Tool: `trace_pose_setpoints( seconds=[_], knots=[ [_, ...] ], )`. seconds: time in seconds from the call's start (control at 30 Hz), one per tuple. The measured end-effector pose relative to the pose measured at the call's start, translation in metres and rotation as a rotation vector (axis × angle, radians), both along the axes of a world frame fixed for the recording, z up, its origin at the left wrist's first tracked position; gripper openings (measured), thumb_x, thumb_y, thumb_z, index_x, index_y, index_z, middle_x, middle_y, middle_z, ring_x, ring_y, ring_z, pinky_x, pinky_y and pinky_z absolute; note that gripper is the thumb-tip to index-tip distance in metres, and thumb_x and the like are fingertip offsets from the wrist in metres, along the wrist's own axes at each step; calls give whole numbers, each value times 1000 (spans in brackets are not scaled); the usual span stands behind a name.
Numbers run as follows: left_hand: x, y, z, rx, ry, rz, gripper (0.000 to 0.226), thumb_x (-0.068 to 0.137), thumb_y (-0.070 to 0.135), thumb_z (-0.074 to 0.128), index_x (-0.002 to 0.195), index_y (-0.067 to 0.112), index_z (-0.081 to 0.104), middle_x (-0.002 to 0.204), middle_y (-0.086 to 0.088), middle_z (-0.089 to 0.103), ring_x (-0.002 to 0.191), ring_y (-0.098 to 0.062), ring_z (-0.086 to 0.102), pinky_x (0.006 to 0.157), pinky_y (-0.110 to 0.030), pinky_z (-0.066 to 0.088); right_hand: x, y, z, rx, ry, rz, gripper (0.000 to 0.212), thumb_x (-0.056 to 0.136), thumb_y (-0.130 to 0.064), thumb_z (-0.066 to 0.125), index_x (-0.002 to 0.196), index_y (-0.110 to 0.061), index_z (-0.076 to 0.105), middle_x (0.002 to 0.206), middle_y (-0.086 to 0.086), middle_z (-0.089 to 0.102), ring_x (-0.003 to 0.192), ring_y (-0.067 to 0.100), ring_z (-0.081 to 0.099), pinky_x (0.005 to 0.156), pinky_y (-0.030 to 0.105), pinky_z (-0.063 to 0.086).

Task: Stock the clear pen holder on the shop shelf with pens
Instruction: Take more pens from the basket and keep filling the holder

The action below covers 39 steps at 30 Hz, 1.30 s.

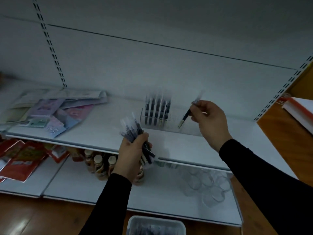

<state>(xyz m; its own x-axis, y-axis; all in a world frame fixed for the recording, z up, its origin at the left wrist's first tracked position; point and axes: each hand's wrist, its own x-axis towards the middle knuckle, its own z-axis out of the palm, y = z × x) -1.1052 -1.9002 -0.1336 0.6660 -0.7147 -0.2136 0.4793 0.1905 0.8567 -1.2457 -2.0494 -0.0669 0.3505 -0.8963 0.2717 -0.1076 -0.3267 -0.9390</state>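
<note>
A clear pen holder (171, 123) stands on the white upper shelf (110, 129), its left part filled with several upright dark pens (156, 109). My left hand (132, 155) is at the shelf's front edge, shut on a bundle of dark pens (133, 131) that fans up and left. My right hand (210, 119) is to the right of the holder, pinching a single dark pen (186, 115). That pen slants tip-down over the holder's empty right part.
Flat stationery packets (50, 114) lie on the shelf's left side. On the lower shelf are red packets (22, 160), small bottles (100, 165) and clear cups (206, 185). A white tray with pens (155, 226) sits at the bottom edge. Notebooks (299, 112) lie far right.
</note>
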Motion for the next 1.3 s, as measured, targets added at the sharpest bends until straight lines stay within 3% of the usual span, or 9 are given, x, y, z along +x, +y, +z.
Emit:
trace_pose_setpoints(
  seconds=[0.1, 0.33, 0.57, 0.9, 1.1, 1.3],
  knots=[
    [5, -4, 3, -7, -1, 73, 9, 91, 11, 60, 91, 9, 52, 54, 1, 57, 60, -19, 57, 55, -31, 49, 10, -21, -3, -44, 6, -43, 10, 93, -19, 62, 101, -13, 64, 99, 8, 70, 95, 25, 69, 86, 38, 58],
    [13, -7, 4, -28, 42, 124, 12, 91, 10, 60, 101, 7, 54, 67, -4, 55, 57, -15, 56, 51, -24, 51, 37, -49, -6, -73, -15, -97, 8, 94, -21, 60, 100, -17, 64, 96, 3, 70, 93, 23, 70, 90, 44, 56],
    [11, -11, 0, -17, 69, 137, 11, 90, 9, 61, 99, 8, 54, 64, -3, 55, 56, -15, 56, 48, -22, 50, 50, -55, -10, -144, 115, -91, 13, 94, -24, 58, 104, -18, 64, 90, -8, 70, 92, 14, 68, 90, 43, 55],
    [13, -6, 4, -9, 48, 123, 7, 90, 12, 62, 96, 11, 58, 65, -1, 58, 60, -15, 58, 56, -28, 51, 56, -50, -18, -233, 301, 0, 19, 97, -22, 56, 112, -12, 64, 101, 3, 68, 94, 18, 67, 87, 29, 53],
    [12, -6, 5, 3, 68, 121, 6, 90, 11, 62, 94, 11, 58, 54, 4, 60, 58, -15, 58, 51, -24, 52, 58, -49, -26, -236, 341, -2, 21, 97, -22, 56, 113, -10, 63, 105, 5, 68, 95, 19, 66, 87, 31, 53],
    [11, -3, 7, 16, 61, 79, 6, 91, 12, 61, 96, 10, 58, 49, 4, 61, 50, -12, 60, 44, -22, 49, 61, -48, -28, -313, 385, -9, 20, 98, -21, 54, 112, -9, 64, 106, 7, 68, 94, 19, 66, 84, 24, 49]
  ],
)
